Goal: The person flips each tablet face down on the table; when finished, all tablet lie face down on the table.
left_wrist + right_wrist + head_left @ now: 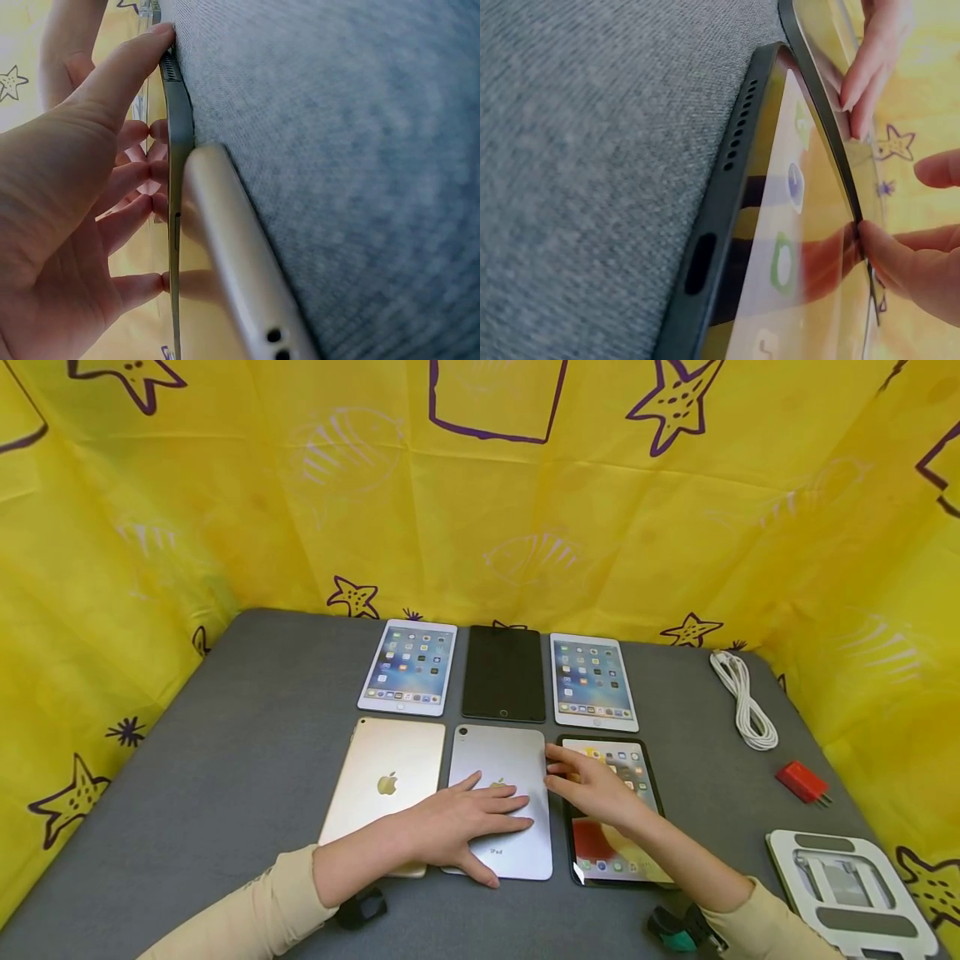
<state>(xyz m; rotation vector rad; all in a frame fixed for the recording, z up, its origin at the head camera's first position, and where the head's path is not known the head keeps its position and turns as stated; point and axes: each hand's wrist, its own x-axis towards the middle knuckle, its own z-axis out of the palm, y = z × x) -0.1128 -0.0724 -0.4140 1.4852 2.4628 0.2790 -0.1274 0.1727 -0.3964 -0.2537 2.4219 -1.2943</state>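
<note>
Near the front edge of the view, a black strap [362, 908] shows by the left sleeve [247, 902], and a white stand [866, 921] lies at the right on the grey table [225, 760]. Further in, the silver tablet [510, 756] lies back up in the middle of the front row. The left hand [480, 814] rests on it, fingers spread wide and tips touching the back, thumb at the near edge. The right hand [600, 789] reaches over the lit tablet [600, 852], its fingers slightly bent and a little apart; they touch the silver tablet's right edge, the thumb against the rim, pinching nothing. Left of the silver one lies the gold tablet [386, 760], also back up, partly under the left forearm. Beyond the stand are a red plug [801, 782] and, farther, a coiled white cable [744, 702]. The back row holds a dark tablet [503, 673] between two white tablets [408, 668], both with lit screens. Behind hangs a yellow curtain [450, 527].
</note>
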